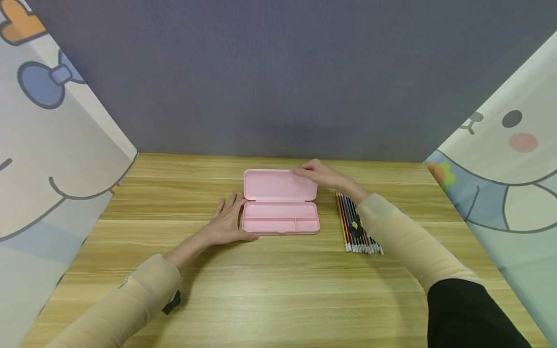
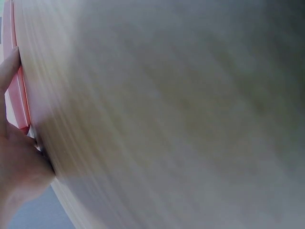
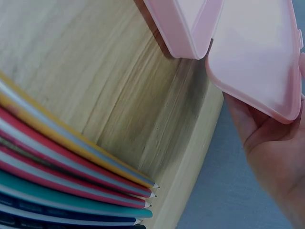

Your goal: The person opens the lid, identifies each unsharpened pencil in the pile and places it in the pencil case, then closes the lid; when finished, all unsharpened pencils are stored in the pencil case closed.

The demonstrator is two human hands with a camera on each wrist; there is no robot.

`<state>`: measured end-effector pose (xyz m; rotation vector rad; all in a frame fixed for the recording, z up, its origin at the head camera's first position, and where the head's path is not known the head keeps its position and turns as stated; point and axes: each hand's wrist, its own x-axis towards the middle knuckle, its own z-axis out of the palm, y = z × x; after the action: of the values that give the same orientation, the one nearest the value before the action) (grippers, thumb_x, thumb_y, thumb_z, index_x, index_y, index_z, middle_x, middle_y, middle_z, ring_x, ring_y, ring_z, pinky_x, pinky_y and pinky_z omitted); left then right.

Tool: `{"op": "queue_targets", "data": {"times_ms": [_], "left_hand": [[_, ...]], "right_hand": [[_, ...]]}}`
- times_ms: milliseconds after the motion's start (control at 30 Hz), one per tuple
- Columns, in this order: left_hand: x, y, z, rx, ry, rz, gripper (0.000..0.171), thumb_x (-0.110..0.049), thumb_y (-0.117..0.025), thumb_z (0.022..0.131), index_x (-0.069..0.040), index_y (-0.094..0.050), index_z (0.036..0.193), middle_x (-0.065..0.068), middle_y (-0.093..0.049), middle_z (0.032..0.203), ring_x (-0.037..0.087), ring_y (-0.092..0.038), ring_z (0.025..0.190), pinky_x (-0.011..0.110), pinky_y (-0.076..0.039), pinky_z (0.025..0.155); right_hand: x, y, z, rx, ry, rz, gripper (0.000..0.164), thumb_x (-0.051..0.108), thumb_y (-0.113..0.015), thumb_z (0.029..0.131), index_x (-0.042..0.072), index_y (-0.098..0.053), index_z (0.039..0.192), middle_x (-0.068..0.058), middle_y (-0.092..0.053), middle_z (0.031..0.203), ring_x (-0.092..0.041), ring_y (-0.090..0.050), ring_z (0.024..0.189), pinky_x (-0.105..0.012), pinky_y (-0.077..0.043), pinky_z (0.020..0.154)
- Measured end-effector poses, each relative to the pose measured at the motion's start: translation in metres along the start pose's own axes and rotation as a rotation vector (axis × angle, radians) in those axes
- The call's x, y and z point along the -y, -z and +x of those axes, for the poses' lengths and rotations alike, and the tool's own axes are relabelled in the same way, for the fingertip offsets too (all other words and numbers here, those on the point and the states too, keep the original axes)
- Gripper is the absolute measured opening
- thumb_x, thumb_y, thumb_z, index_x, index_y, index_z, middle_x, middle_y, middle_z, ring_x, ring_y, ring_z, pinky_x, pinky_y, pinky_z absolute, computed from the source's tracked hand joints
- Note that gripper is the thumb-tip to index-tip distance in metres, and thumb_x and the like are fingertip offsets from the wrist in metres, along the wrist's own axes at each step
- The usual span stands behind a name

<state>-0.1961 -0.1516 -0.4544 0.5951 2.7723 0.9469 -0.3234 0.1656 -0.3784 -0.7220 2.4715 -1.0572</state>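
A pink pencil case point(image 1: 280, 225) lies on the wooden table with its lid point(image 1: 271, 185) swung back. One lengthwise divider and a short crosswise one split its base. My left hand point(image 1: 228, 224) holds the base at its left end, thumb along the front edge and fingers by the hinge corner. In the left wrist view, the thumb point(image 2: 9, 69) lies against the case's front wall. My right hand point(image 1: 319, 174) grips the lid near its far right corner. The right wrist view shows fingers behind the lid point(image 3: 257, 52), which tilts up from the base.
A row of pencils point(image 1: 345, 220) in several colours lies right of the case, partly under my right forearm, with a small black-and-yellow item point(image 1: 356, 227) over them. A grey panel point(image 1: 278, 87) rises behind the table point(image 1: 278, 295). Printed cartoon panels point(image 1: 518, 145) flank it.
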Motion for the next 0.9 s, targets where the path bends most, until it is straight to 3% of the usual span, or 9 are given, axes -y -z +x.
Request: {"op": "queue_targets", "data": {"times_ms": [100,267,433,500,600,733,900], "left_hand": [[0.0,0.0,0.0,-0.001,-0.005,-0.005,0.102,-0.053,-0.085,0.075,-0.01,-0.035,0.153,0.017,-0.022,0.172,0.045,-0.003,0.161,0.067,0.003,0.128],[0.002,-0.003,0.0,-0.005,-0.007,-0.012,0.1,-0.054,-0.084,0.076,-0.012,-0.034,0.152,0.017,-0.023,0.171,0.045,-0.002,0.161,0.066,0.005,0.128],[0.001,-0.002,-0.001,-0.006,-0.008,-0.011,0.1,-0.052,-0.084,0.075,-0.011,-0.035,0.152,0.018,-0.024,0.17,0.046,-0.003,0.161,0.066,0.004,0.128],[-0.001,0.0,-0.001,-0.004,-0.007,-0.007,0.101,-0.052,-0.085,0.075,-0.011,-0.035,0.152,0.018,-0.024,0.171,0.046,-0.004,0.161,0.067,0.003,0.128],[-0.001,0.0,0.0,0.006,0.005,0.001,0.1,-0.053,-0.084,0.076,-0.012,-0.034,0.152,0.017,-0.024,0.171,0.044,-0.004,0.161,0.065,0.003,0.128],[0.0,0.0,0.0,0.001,-0.003,-0.004,0.1,-0.054,-0.084,0.076,-0.012,-0.034,0.152,0.018,-0.025,0.171,0.045,-0.004,0.161,0.066,0.003,0.128],[0.004,-0.003,0.0,-0.012,-0.02,-0.013,0.101,-0.058,-0.083,0.075,-0.013,-0.034,0.151,0.019,-0.025,0.17,0.046,-0.003,0.161,0.066,0.004,0.128]], "right_hand": [[-0.002,0.001,0.0,-0.035,0.002,-0.015,0.038,0.04,-0.056,0.106,0.012,-0.076,0.121,-0.004,-0.072,0.112,-0.015,-0.051,0.091,-0.032,-0.042,0.083],[-0.008,0.004,0.0,-0.054,0.003,-0.014,0.035,0.04,-0.056,0.106,0.013,-0.077,0.116,0.005,-0.06,0.088,-0.012,-0.038,0.074,-0.029,-0.035,0.07],[-0.009,0.007,-0.003,-0.044,-0.013,0.003,0.038,0.04,-0.055,0.106,0.011,-0.076,0.118,-0.001,-0.064,0.091,-0.011,-0.043,0.071,-0.038,-0.05,0.068],[-0.009,0.008,-0.004,-0.041,-0.02,0.025,0.039,0.039,-0.055,0.106,0.009,-0.075,0.121,-0.006,-0.071,0.105,-0.011,-0.054,0.077,-0.046,-0.057,0.076],[-0.009,0.011,-0.007,-0.035,-0.023,0.046,0.042,0.038,-0.055,0.107,0.007,-0.071,0.128,-0.014,-0.073,0.121,-0.015,-0.063,0.088,-0.055,-0.06,0.084],[-0.01,0.018,-0.012,-0.044,-0.022,0.051,0.048,0.04,-0.053,0.107,0.004,-0.066,0.136,-0.018,-0.069,0.133,-0.018,-0.068,0.1,-0.054,-0.06,0.091],[-0.014,0.03,-0.024,-0.067,0.005,0.077,0.048,0.037,-0.049,0.109,-0.002,-0.064,0.134,-0.023,-0.07,0.125,-0.038,-0.069,0.105,-0.054,-0.061,0.09]]}}
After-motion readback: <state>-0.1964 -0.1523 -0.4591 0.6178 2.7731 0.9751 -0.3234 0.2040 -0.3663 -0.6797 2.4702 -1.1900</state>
